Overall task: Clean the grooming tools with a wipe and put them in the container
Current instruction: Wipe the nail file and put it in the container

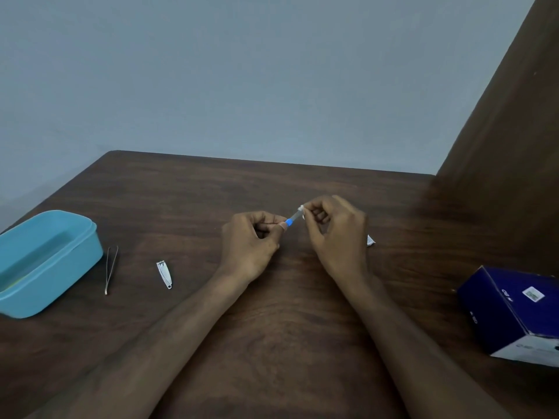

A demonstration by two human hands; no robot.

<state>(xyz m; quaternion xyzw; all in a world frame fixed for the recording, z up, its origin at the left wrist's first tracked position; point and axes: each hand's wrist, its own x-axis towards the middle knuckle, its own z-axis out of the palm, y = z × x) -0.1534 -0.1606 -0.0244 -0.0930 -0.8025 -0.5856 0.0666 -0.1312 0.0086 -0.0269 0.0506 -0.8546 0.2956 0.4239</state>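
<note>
Head view: two bare forearms reach in over a dark wood table (272, 328), hands meeting near its middle.
Left hand (252, 240): fingers curled, thumb and forefinger pinching the blue handle end of a small nail file (292, 219).
Right hand (335, 231): fingers curled, pinching a bit of white wipe (301, 209) round the file's grey metal end.
Nail file: held in the air between both hands, tilted, blue end lower left, metal end upper right, off the table.
Wipe: mostly hidden in the right fingers, only a small white edge shows.
Container (45, 261): light blue, rounded rectangle, open top, at the left edge of the table; contents hard to tell.
Tweezers (110, 269): flat on the table just right of the container, tips pointing away from the person.
Nail clipper (164, 274): flat on the table right of the tweezers, apart from them, left of the left forearm.
White wrapper scrap (371, 239): on the table just right of the right hand, partly hidden by it.
Blue box (514, 309): dark blue carton with a white lower face, at the right edge of the table, well apart from the hands.
Background: plain grey-blue wall, dark wood panel at far right.
</note>
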